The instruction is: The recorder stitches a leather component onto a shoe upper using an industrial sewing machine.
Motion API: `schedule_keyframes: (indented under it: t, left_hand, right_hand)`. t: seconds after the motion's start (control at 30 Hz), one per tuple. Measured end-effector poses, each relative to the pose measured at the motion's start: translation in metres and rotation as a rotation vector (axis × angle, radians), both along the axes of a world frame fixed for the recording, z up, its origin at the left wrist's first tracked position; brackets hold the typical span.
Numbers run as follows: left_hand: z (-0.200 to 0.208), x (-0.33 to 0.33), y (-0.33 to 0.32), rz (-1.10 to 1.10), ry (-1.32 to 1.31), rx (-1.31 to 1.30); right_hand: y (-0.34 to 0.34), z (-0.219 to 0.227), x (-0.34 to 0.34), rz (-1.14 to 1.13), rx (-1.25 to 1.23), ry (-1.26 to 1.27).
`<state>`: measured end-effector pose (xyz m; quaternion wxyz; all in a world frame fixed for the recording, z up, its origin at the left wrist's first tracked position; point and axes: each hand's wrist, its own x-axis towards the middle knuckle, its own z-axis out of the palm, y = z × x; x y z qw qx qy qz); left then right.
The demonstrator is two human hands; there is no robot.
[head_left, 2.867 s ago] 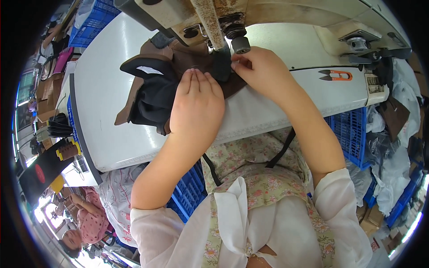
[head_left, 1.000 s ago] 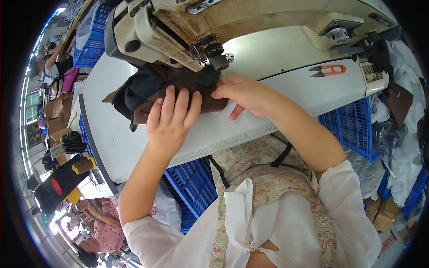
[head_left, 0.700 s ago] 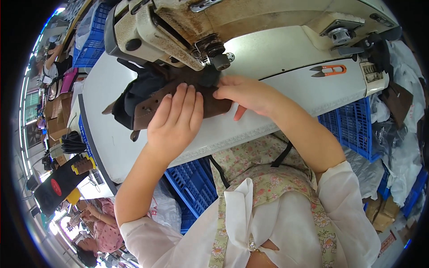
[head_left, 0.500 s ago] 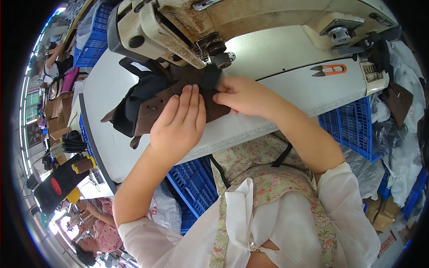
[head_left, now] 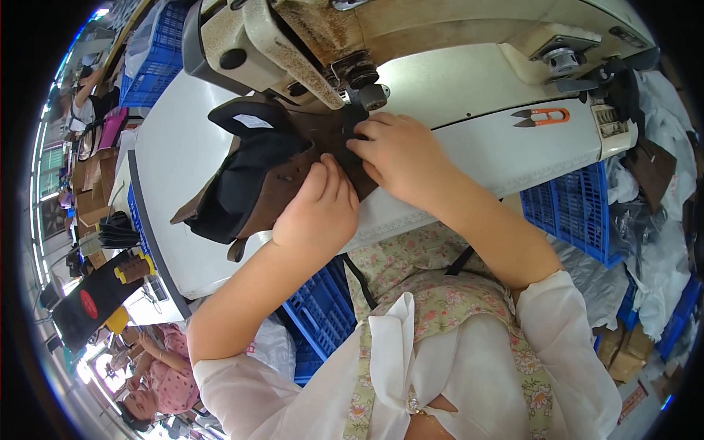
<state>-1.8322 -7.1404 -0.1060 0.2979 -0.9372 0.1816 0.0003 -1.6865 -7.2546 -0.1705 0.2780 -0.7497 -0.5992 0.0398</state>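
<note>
A brown piece with a black lining, which looks like a shoe upper point(head_left: 253, 187), lies on the sewing machine's white bed, partly under the machine head point(head_left: 286, 59). A white label shows on its raised black flap. My left hand point(head_left: 320, 205) is closed over the near brown side, fingers curled against the material. Close to the presser area, my right hand point(head_left: 407, 155) has its fingers bent and pressed onto the black strip point(head_left: 352, 121) at the upper's right side. The needle and the fingertips' exact grip are hidden.
Orange-handled thread snips point(head_left: 541, 117) lie on the white table point(head_left: 469, 161) at the right. Blue crates point(head_left: 568, 213) stand below the table edge. Clear plastic bags point(head_left: 645, 242) hang at the far right. A person in pink point(head_left: 172, 374) sits at the lower left.
My left hand went from lying flat to curled, moving right and nearer me. The right hand reaches slightly farther in, its fingers on the black strip. The upper has turned and shifted slightly.
</note>
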Motion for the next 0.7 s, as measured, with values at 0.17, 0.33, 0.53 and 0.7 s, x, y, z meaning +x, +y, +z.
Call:
schedule_keyframes:
  t: [0.17, 0.33, 0.53, 0.7]
  left_hand:
    - [-0.005, -0.002, -0.001, 0.025, -0.013, -0.021]
    - [-0.003, 0.000, 0.000, 0.019, -0.009, -0.047]
    - [-0.004, 0.001, 0.000, 0.022, -0.027, -0.098]
    - [-0.009, 0.002, -0.004, 0.054, -0.068, -0.138]
  right_hand:
    - [-0.001, -0.006, -0.004, -0.035, 0.055, -0.008]
    - [-0.001, -0.015, -0.009, -0.087, 0.183, -0.046]
    - [-0.002, -0.015, -0.009, -0.071, 0.122, 0.005]
    - [-0.003, -0.015, -0.006, -0.055, 0.147, 0.012]
